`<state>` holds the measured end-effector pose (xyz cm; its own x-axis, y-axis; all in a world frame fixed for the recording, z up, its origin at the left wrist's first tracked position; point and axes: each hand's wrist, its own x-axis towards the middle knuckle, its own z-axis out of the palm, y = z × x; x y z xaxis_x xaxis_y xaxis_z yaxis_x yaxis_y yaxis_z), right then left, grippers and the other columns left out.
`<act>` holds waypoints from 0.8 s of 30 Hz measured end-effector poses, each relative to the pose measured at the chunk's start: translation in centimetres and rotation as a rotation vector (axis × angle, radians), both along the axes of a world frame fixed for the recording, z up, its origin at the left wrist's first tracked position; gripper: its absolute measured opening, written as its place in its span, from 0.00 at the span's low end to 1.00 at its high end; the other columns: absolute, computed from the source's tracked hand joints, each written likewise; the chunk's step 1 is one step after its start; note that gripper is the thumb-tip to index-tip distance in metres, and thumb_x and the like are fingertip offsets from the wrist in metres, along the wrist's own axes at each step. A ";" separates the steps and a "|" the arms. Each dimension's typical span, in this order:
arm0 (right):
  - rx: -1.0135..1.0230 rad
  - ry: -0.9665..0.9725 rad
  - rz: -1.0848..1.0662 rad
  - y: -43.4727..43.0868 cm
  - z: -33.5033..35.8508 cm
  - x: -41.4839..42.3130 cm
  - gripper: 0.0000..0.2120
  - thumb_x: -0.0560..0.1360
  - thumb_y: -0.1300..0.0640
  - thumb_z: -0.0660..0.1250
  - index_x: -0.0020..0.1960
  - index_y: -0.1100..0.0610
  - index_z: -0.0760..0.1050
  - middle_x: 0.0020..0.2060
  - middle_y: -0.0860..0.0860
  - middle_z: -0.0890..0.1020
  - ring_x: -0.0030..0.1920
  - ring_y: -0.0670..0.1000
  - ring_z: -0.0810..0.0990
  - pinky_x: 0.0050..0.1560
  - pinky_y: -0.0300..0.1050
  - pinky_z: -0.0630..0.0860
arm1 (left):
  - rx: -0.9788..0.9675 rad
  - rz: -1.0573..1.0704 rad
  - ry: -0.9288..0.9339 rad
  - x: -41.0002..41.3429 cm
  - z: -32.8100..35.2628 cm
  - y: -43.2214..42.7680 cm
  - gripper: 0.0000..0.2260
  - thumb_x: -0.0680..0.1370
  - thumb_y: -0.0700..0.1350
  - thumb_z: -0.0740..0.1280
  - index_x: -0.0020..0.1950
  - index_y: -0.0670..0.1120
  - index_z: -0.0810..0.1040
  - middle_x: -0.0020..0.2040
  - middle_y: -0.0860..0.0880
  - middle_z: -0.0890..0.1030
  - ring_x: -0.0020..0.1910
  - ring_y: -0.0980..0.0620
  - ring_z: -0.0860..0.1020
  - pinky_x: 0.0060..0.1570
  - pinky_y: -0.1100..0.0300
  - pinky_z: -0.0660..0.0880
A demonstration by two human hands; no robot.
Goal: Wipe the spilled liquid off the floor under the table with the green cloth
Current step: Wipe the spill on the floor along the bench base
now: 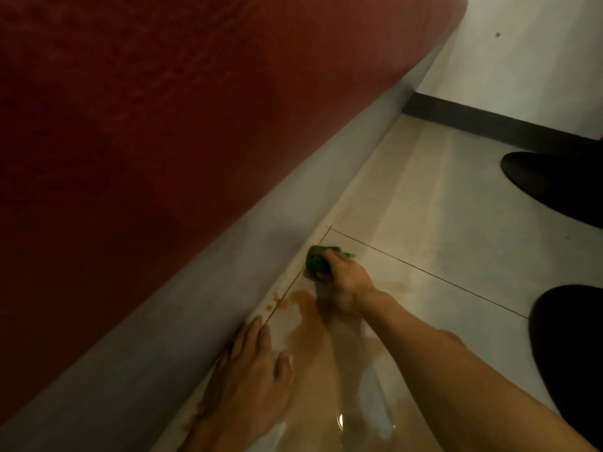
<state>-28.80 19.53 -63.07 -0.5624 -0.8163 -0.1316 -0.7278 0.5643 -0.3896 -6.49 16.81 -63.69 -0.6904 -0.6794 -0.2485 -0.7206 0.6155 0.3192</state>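
The green cloth (pixel 316 261) is held bunched in the grip of the right hand (pixel 346 278), with fingers curled round it, and is pressed to the floor (pixel 440 223) just beside the grey side of the table (pixel 195 256). The floor to the left is hidden by that red-topped table. The left hand (pixel 251 370) is laid flat, fingers spread, against its foot. A brown spill (pixel 306 324) is spread between both hands. Two dark shapes (pixel 554 187) are seen at right, near a dark skirting board (pixel 489 123).

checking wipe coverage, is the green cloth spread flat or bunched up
Bunched up. The green cloth is a small wad gripped by the right hand, fingers curled over it, on the floor.
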 end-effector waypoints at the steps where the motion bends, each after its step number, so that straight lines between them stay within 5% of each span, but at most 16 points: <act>1: -0.021 -0.005 0.016 -0.6 -0.2 0.9 0.25 0.78 0.47 0.63 0.72 0.51 0.63 0.71 0.54 0.68 0.67 0.58 0.69 0.68 0.49 0.65 | -0.016 0.002 -0.005 0.0 -0.1 -0.1 0.31 0.78 0.60 0.45 0.78 0.48 0.51 0.79 0.52 0.50 0.76 0.52 0.50 0.73 0.56 0.50; 9: -0.106 -0.025 0.149 -0.3 -0.5 5.7 0.19 0.76 0.55 0.65 0.65 0.52 0.67 0.63 0.52 0.72 0.60 0.55 0.72 0.61 0.45 0.67 | -0.027 -0.038 0.011 0.0 -0.9 -0.5 0.31 0.78 0.61 0.47 0.78 0.46 0.53 0.78 0.51 0.52 0.75 0.50 0.53 0.74 0.54 0.53; 17: 0.107 0.109 0.467 1.0 1.5 5.7 0.23 0.80 0.52 0.60 0.74 0.48 0.63 0.75 0.49 0.62 0.74 0.52 0.59 0.74 0.46 0.55 | 0.049 -0.059 0.012 0.2 -0.6 -0.7 0.31 0.78 0.56 0.52 0.78 0.46 0.49 0.79 0.50 0.48 0.77 0.51 0.48 0.75 0.53 0.49; 24: 0.086 0.104 0.435 -1.1 1.4 4.5 0.22 0.76 0.58 0.66 0.69 0.50 0.70 0.70 0.52 0.70 0.68 0.56 0.69 0.69 0.48 0.65 | 0.086 -0.050 0.004 0.2 0.1 -1.1 0.31 0.78 0.55 0.53 0.78 0.47 0.50 0.79 0.53 0.47 0.77 0.52 0.47 0.75 0.54 0.48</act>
<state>-24.32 18.44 -61.67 -0.1830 -0.9682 -0.1705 -0.9372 0.2242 -0.2671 -6.32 15.66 -63.63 -0.7240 -0.6205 -0.3014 -0.6883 0.6210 0.3749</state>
